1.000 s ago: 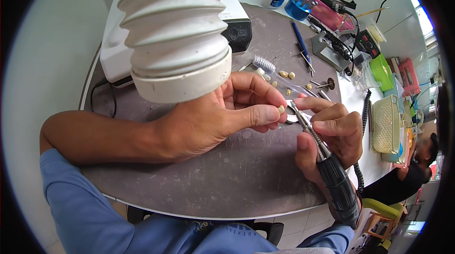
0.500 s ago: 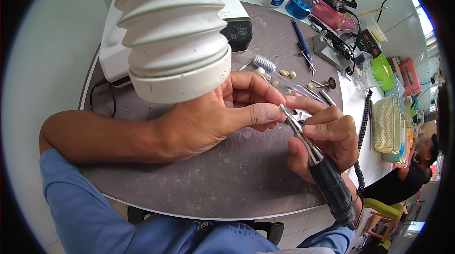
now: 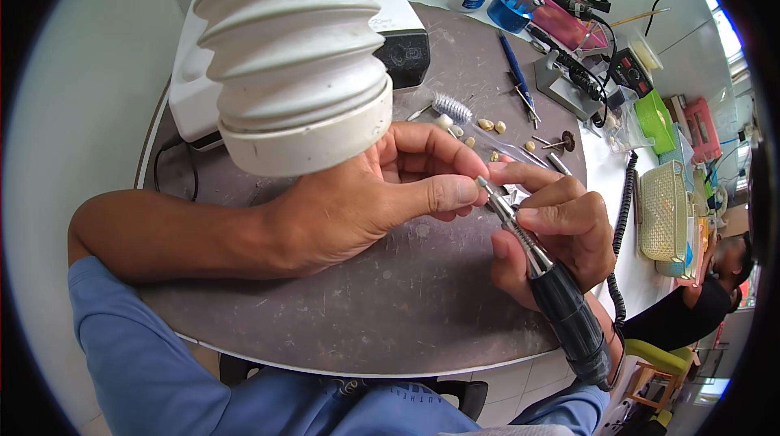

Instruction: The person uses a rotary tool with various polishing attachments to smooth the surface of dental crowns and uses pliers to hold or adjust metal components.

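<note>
My right hand (image 3: 573, 233) grips a rotary handpiece (image 3: 565, 310), black at the grip and silver toward the tip. Its small pale grinding bit (image 3: 482, 182) reaches my left fingertips. Thumb and forefinger of my left hand (image 3: 366, 200) are pinched together there; whatever lies between them is too small and hidden to name. The fingertips of both hands meet or nearly meet. Just beyond them on the table lie several small yellowish tooth-shaped pieces (image 3: 486, 124), a bristle brush (image 3: 452, 108) and a dark disc on a thin shank (image 3: 567, 141).
A white ribbed hose (image 3: 296, 62) hangs over my left wrist, in front of a white machine (image 3: 410, 21). Farther right are a blue pen-like tool (image 3: 516, 70), a blue bur holder (image 3: 510, 13), a grey handpiece stand (image 3: 565, 91) and a cream basket (image 3: 662, 212). Another person (image 3: 691, 310) sits at right.
The handpiece tip has shifted very slightly up and left against my left fingertips. My hands otherwise keep nearly the same pose.
</note>
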The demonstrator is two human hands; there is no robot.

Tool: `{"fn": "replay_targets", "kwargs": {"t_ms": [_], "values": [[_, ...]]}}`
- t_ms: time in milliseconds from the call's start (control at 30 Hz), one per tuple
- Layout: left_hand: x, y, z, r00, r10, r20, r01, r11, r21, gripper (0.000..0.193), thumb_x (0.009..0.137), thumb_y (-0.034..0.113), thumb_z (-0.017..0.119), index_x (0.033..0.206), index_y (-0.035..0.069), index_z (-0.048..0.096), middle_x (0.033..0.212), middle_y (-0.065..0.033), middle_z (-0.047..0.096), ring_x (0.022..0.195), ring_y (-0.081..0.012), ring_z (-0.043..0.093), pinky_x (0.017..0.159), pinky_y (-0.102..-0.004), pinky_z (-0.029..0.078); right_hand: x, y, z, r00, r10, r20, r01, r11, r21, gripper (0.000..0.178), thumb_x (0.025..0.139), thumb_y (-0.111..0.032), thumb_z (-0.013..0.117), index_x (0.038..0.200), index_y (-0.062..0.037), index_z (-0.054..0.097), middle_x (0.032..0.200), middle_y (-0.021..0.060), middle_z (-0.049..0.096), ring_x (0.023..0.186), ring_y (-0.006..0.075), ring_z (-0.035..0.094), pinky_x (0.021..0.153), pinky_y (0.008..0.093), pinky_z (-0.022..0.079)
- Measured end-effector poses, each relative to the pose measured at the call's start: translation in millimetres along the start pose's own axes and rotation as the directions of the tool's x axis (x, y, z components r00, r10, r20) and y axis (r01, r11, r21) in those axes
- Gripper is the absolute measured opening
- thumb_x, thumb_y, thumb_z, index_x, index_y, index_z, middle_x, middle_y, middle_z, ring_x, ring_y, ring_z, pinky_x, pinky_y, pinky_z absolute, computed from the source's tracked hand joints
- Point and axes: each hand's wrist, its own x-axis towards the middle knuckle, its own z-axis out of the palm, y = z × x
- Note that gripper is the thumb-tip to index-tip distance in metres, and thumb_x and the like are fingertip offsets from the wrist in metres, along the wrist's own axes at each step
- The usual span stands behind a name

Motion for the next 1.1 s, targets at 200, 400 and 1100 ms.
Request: {"fn": "replay_targets", "kwargs": {"t_ms": [200, 400, 1100], "values": [[0.1, -1.6, -1.2, 1.000, 0.008, 0.000, -0.008, 1.000, 0.010, 0.020, 0.091, 0.009, 0.062, 0.108, -0.001, 0.059, 0.099, -0.0083, 0.064, 0.093, -0.0112, 0.061, 0.085, -0.0252, 0.049, 0.0, -0.4, 0.4, 1.000, 0.020, -0.005, -0.020, 1.000, 0.001, 0.029, 0.069, 0.003, 0.077, 0.086, 0.0018, 0.054, 0.072, 0.0131, 0.060, 0.085, 0.0337, 0.069, 0.077, 0.0444, 0.057], [0.7, -2.2, -1.8, 1.000, 0.003, -0.009, -0.002, 1.000, 0.028, 0.022, 0.091, 0.010, 0.063, 0.109, -0.001, 0.059, 0.101, -0.0080, 0.064, 0.094, -0.0113, 0.060, 0.085, -0.0252, 0.049, 1.8, -0.5, -0.3, 1.000, 0.009, -0.010, -0.009, 1.000, -0.001, 0.028, 0.069, 0.003, 0.076, 0.085, 0.0018, 0.054, 0.072, 0.0133, 0.061, 0.084, 0.0332, 0.069, 0.078, 0.0447, 0.057], [1.1, -0.9, -2.3, 1.000, 0.001, 0.004, -0.001, 0.999, 0.035, 0.023, 0.090, 0.011, 0.063, 0.110, -0.001, 0.059, 0.099, -0.0068, 0.062, 0.093, -0.0109, 0.059, 0.085, -0.0252, 0.048, 1.0, 1.0, 0.8, 1.000, 0.006, -0.003, -0.006, 1.000, 0.001, 0.028, 0.069, 0.002, 0.077, 0.086, 0.0012, 0.054, 0.074, 0.0132, 0.061, 0.085, 0.0330, 0.069, 0.080, 0.0446, 0.057]]}}
